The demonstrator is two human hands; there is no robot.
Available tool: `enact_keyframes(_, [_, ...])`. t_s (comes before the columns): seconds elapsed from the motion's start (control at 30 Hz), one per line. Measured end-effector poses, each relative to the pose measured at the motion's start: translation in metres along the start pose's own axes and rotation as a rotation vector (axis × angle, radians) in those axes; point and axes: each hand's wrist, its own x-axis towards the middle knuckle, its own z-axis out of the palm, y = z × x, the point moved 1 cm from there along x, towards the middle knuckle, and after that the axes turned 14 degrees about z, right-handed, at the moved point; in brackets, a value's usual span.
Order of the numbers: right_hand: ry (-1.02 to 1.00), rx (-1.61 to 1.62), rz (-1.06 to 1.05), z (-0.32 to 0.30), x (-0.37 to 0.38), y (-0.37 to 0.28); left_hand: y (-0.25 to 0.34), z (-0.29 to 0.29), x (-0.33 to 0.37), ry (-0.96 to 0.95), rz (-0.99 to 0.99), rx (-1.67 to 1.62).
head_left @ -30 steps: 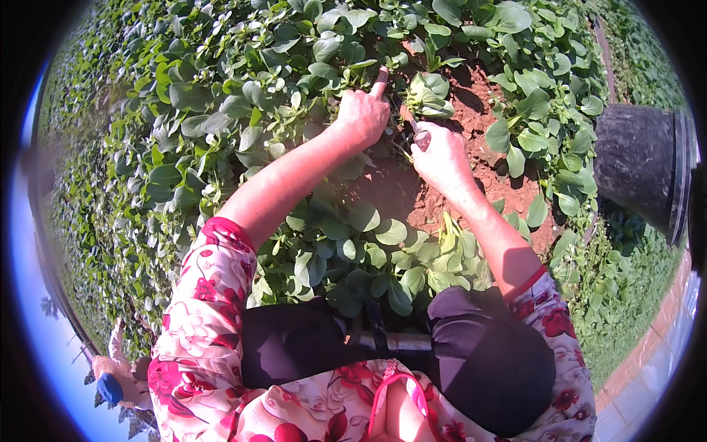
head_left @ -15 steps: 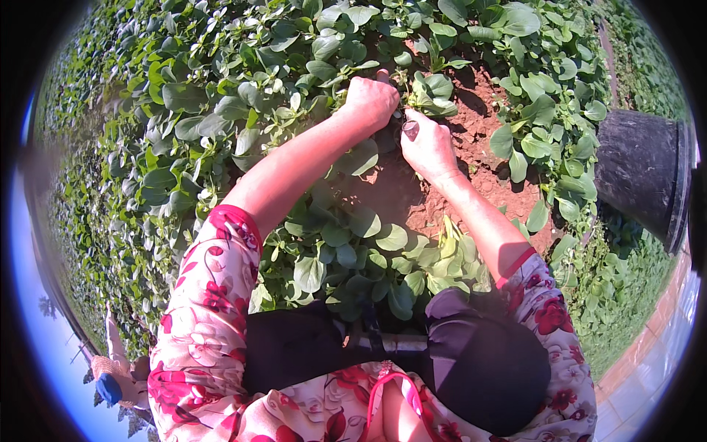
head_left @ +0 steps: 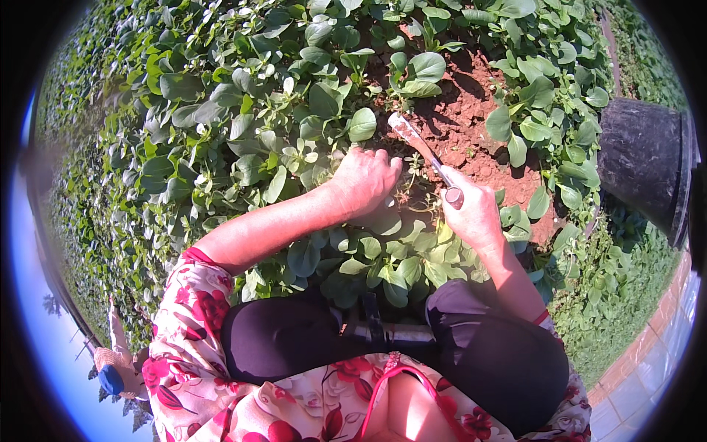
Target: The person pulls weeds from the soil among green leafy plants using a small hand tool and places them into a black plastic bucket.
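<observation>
My right hand (head_left: 471, 210) is closed around the handle of a narrow, knife-like hand tool (head_left: 421, 147). Its pale, flat tip lies over bare red soil, pointing up and left, and its round handle end shows at my fist. To the left, my left hand (head_left: 367, 180) is curled closed, knuckles up, low over the leaves. Thin stems of a weed (head_left: 409, 190) trail out beside its fingers; the grip itself is hidden underneath. A leafy green plant (head_left: 423, 74) stands just beyond the tool's tip.
Dense leafy greens (head_left: 199, 125) cover the bed on the left. Patchy red soil (head_left: 471, 103) shows on the right. A black bucket (head_left: 641, 166) lies tilted at the far right. My bent knees (head_left: 479, 346) are close below my hands. Another person (head_left: 118, 368) is at the far lower left.
Both hands have drawn back toward me from the plant base, the right also moving right. The tool's blade now shows fully, and weed stems have appeared beside the left hand.
</observation>
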Motion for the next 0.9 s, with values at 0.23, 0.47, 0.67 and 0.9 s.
enact_keyframes(0.23, [-0.091, -0.089, 0.055, -0.014, 0.024, 0.005, -0.052, -0.01, 0.039, -0.07, -0.295, -0.099])
enact_keyframes(0.47, [-0.173, -0.086, -0.081, -0.023, 0.083, 0.023, -0.061, 0.005, 0.055, -0.118, -0.331, 0.007])
enact_keyframes(0.67, [-0.298, -0.189, -0.214, -0.033, 0.145, 0.022, -0.06, 0.001, 0.052, -0.135, -0.373, 0.063])
enact_keyframes(0.9, [-0.327, -0.24, -0.164, -0.021, 0.151, 0.009, -0.067, 0.007, 0.059, -0.16, -0.365, 0.065])
